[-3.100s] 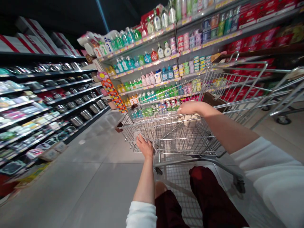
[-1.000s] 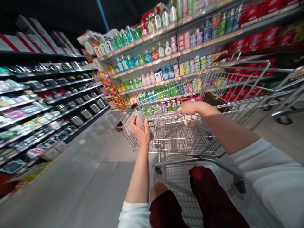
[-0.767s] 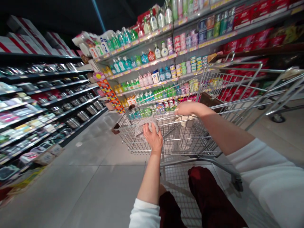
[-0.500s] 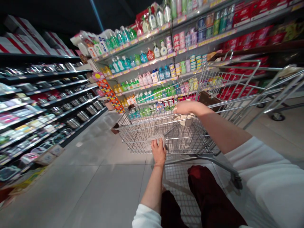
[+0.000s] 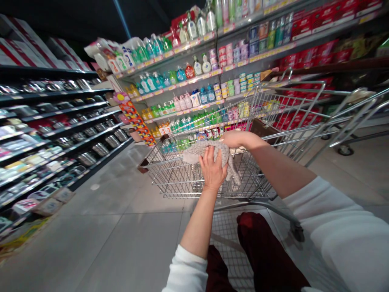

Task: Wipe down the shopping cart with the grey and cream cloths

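Note:
A wire shopping cart [image 5: 182, 178] stands across the view in front of me. My left hand [image 5: 213, 168] presses a pale, dotted cloth [image 5: 194, 152] against the near side and top rail of the basket, its fingers spread over the cloth. Part of the cloth hangs down to the right of that hand. My right hand [image 5: 232, 139] reaches over the near rail into the basket, beside the cloth. Its fingers are mostly hidden, with a bit of light-coloured material showing beneath them.
Shelves [image 5: 182, 84] of bottles and tubs rise behind the cart. On the left, another shelf unit [image 5: 57, 117] holds metal pots and packages. Grey floor tiles [image 5: 121, 243] lie between. A second cart's wheel [image 5: 345, 150] shows at the right.
My left hand has moved up and to the right with the cloth, from the lower side of the basket to its top rail. My right hand has barely moved.

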The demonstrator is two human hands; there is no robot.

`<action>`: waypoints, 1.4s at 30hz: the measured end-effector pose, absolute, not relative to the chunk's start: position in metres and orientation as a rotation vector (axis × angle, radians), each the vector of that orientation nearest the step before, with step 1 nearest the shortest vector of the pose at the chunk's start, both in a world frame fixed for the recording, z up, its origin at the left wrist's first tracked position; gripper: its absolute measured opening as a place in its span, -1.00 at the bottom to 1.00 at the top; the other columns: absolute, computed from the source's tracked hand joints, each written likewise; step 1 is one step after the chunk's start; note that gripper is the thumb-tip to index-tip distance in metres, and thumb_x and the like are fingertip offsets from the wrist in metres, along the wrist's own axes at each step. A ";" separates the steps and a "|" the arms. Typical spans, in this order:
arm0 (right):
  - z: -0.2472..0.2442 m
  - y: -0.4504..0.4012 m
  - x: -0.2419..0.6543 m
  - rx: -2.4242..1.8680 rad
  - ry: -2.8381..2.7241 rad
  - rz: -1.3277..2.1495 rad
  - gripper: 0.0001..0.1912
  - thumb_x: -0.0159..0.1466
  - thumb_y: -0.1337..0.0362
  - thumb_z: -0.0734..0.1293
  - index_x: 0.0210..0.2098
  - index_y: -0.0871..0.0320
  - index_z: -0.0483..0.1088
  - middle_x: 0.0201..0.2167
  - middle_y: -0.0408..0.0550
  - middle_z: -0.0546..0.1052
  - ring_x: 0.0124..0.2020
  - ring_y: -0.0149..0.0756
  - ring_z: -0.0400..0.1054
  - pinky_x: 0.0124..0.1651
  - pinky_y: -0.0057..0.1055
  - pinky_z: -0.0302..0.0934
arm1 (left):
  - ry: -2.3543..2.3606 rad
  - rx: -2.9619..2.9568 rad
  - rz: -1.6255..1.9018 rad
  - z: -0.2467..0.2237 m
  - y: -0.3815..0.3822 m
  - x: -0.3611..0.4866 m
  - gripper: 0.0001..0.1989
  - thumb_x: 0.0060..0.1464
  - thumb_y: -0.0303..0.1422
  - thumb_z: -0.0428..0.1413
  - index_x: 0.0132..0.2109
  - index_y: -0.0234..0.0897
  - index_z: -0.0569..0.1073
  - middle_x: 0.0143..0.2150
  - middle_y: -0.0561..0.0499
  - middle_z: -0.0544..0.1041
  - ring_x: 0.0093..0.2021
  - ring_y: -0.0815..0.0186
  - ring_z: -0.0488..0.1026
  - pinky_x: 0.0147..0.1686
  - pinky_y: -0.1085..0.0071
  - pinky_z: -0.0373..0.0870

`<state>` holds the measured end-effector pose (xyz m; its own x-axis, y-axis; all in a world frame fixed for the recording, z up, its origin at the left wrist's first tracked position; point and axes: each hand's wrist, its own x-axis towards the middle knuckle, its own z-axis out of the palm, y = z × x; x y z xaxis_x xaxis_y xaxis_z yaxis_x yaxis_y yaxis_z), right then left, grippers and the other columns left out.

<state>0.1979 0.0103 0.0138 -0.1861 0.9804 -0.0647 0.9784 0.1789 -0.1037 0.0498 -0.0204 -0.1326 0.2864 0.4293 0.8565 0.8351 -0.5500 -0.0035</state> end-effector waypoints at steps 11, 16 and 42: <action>0.016 0.009 0.197 -2.014 -2.420 0.199 -0.52 0.26 0.13 0.20 -0.05 0.33 0.54 -0.08 0.23 0.50 -0.13 -0.22 0.41 -0.06 -0.39 0.26 | -1.378 -2.521 -0.491 -0.244 -0.042 0.016 -0.47 0.14 -0.49 0.07 0.23 0.01 0.39 0.25 -0.14 0.37 0.04 0.19 0.49 -0.04 0.31 0.46; 0.019 0.005 0.195 -2.006 -2.467 0.188 -0.54 0.27 0.17 0.19 -0.04 0.34 0.54 -0.05 0.23 0.49 -0.11 -0.21 0.41 -0.08 -0.40 0.25 | -1.347 -2.351 -0.747 -0.214 -0.052 0.021 -0.49 0.07 -0.37 0.18 0.19 -0.05 0.41 0.04 -0.13 0.50 -0.06 0.17 0.49 -0.02 0.17 0.40; 0.024 0.000 0.196 -1.956 -2.371 0.299 -0.45 0.38 0.01 0.11 0.05 0.28 0.49 -0.02 0.17 0.48 -0.07 -0.21 0.40 -0.02 -0.39 0.26 | -1.781 -2.357 -1.132 -0.179 -0.063 0.025 -0.61 0.16 -0.30 0.09 0.14 -0.18 0.42 0.00 -0.10 0.57 -0.04 0.14 0.52 0.03 0.18 0.39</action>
<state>0.1962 0.0001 0.0244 -0.1970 0.9770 -0.0818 0.9667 0.1797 -0.1822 0.0248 -0.0630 -0.1794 0.1101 0.8467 0.5205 0.8308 -0.3658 0.4194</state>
